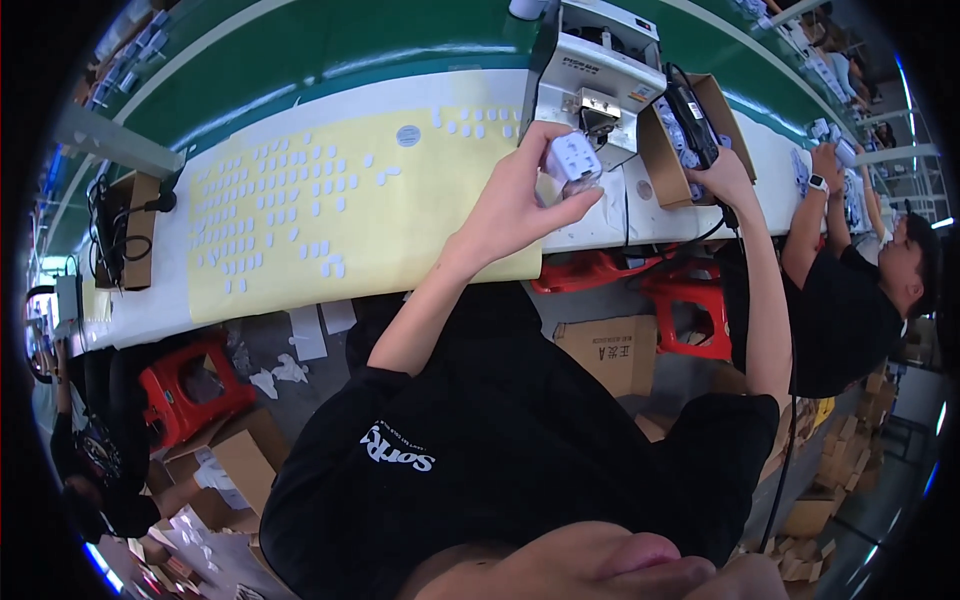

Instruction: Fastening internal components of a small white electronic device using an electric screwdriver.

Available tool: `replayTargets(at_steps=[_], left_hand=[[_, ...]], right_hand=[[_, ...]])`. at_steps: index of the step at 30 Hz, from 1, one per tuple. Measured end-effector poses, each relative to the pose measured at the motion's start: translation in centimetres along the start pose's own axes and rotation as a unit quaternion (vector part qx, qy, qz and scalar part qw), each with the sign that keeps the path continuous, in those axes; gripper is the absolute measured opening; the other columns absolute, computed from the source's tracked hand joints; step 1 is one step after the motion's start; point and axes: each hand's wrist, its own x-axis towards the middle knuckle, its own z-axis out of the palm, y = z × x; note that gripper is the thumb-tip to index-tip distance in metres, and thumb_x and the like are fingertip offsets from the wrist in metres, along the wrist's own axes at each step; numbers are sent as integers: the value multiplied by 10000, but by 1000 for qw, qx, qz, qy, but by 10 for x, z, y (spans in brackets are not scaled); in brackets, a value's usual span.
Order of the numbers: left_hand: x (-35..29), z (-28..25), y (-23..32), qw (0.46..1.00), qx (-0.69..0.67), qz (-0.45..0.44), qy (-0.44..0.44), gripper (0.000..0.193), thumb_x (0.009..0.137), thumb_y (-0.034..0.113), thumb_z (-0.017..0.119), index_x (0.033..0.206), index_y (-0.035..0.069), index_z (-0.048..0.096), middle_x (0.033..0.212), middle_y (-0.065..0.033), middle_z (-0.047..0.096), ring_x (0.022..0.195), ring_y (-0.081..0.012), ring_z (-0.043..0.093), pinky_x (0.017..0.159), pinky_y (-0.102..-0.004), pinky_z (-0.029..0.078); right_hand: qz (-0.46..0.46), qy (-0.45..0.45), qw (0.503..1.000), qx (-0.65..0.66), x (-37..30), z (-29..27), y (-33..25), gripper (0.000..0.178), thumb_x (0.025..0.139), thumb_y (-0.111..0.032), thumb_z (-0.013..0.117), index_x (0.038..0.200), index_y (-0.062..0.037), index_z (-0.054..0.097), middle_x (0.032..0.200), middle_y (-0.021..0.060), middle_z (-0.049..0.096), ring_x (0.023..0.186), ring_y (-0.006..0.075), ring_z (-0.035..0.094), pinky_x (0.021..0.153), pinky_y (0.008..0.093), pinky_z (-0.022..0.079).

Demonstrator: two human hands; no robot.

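Note:
My left hand (530,185) is closed around a small white plug adapter (574,156), with my fingers behind it and my thumb below. Dark socket holes show on its upper face, and a clear part shows at its lower end. My right hand (722,180) is at the near edge of an open cardboard box (735,105), its fingers closed around the lower end of a long black corded hand tool (690,118). The tool leans over the box, where several white and bluish pieces (676,140) lie. My fingertips there are partly hidden.
A grey metal bench machine (590,80) stands just beyond my left hand. Many small white pieces (265,190) lie on the yellow sheet (420,220) to the left. A box of black cables (135,225) stands at the far left. Red stools (690,305) are below. Another person (840,290) works at right.

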Motion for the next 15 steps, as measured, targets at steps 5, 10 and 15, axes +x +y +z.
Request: replayTargets(at_steps=[5,10,15], left_hand=[[-1,-1,-12,999,-14,44,0,381,749,134,682,1016,51,424,892,-83,572,823,-126,555,747,-286,448],[0,4,-15,995,-92,-6,23,379,733,114,695,989,59,421,869,-70,571,790,-118,555,724,-268,446],[0,-1,-23,989,-142,36,28,372,739,89,691,998,54,426,856,-59,577,791,-122,562,716,-259,447]], right_hand=[[-10,-26,999,27,-8,-5,-8,436,625,-287,773,897,13,609,728,106,634,620,197,603,617,317,482],[13,-41,997,65,-17,-9,-13,389,640,-289,754,828,9,589,612,73,587,514,156,575,504,283,463],[85,56,921,375,-31,-15,-13,237,752,-216,682,813,-16,570,570,6,498,451,94,464,406,236,343]])
